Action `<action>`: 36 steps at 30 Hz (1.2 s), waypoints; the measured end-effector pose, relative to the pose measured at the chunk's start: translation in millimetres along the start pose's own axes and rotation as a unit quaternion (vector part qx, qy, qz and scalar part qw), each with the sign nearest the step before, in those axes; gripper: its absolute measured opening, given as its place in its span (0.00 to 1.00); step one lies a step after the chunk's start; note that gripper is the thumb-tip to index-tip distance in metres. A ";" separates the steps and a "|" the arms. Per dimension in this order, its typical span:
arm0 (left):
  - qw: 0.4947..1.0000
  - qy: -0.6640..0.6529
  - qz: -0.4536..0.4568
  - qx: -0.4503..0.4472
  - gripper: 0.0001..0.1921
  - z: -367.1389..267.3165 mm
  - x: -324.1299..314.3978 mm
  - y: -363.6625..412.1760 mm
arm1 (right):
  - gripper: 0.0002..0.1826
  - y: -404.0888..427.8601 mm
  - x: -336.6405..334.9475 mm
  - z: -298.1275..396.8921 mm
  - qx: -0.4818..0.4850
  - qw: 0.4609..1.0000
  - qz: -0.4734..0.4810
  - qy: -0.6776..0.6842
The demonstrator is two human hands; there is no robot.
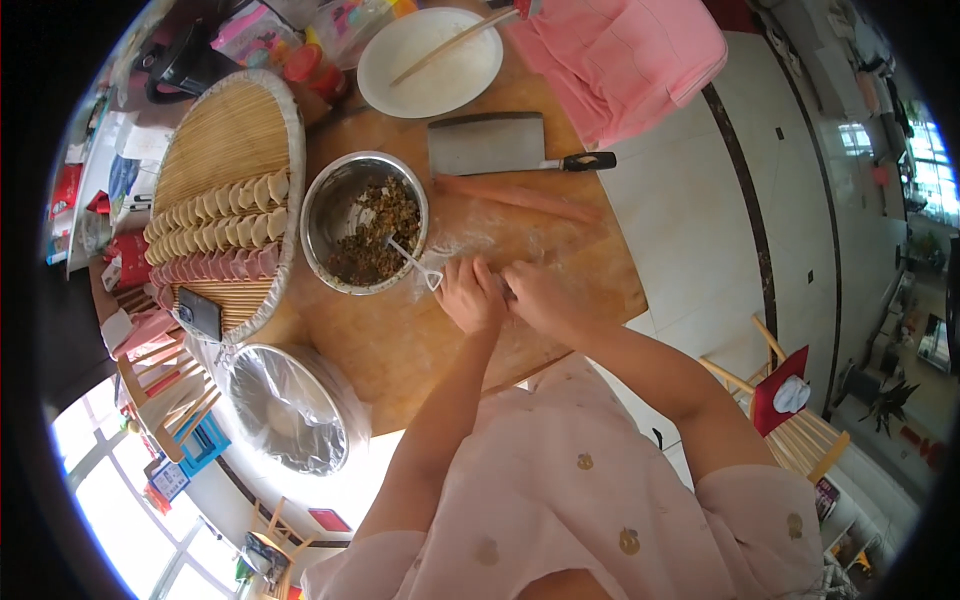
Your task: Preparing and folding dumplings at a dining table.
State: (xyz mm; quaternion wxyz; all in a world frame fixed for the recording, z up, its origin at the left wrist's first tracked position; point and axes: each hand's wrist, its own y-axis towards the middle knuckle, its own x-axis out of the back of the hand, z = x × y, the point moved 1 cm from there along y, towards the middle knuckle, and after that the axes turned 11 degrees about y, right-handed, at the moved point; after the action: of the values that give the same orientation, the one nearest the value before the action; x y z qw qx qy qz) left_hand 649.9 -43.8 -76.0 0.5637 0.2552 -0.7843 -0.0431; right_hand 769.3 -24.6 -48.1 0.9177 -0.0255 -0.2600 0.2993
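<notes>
My left hand point(471, 294) and my right hand point(541, 294) meet over the floured wooden table point(390, 360). Between their fingers is a small pinkish thing, mostly hidden, perhaps dough. Just left of them a steel bowl point(315, 259) holds chopped filling point(382, 244), with the handle of a white spoon point(409, 255) sticking out towards my left hand. Beyond my hands lie a long pink roll point(517, 196), perhaps dough, and a cleaver point(487, 144) with a black handle. Rows of pale dumplings point(217, 232) and a row of pink ones point(217, 266) rest on a round woven tray point(225, 142).
A white bowl point(375, 82) with chopsticks point(450, 49) stands at the far side, beside pink cloth point(622, 67). A phone point(199, 313) lies on the tray's near edge. A plastic-covered basin point(289, 412) is at the table's left. A chair point(810, 442) stands on the right.
</notes>
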 end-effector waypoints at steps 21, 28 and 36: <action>0.876 -0.313 0.356 0.094 0.21 33.4 59.6 -25.1 | 0.19 -15.7 -16.1 -10.4 -0.061 0.920 0.062 0.381; 0.958 0.062 0.246 -0.138 0.17 19.6 47.3 -42.3 | 0.13 29.7 13.3 -3.3 -0.049 0.964 -0.006 0.262; 0.949 0.030 0.299 -0.100 0.15 26.8 34.1 -6.9 | 0.07 176.0 71.6 16.2 0.148 0.971 -0.189 0.004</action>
State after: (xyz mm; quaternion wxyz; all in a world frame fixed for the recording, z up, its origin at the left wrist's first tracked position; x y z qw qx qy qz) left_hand 620.1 -71.0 -58.7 0.5970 -0.0474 -0.7989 0.0566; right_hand 716.1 158.2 -36.7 0.9522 0.1593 -0.2092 0.1554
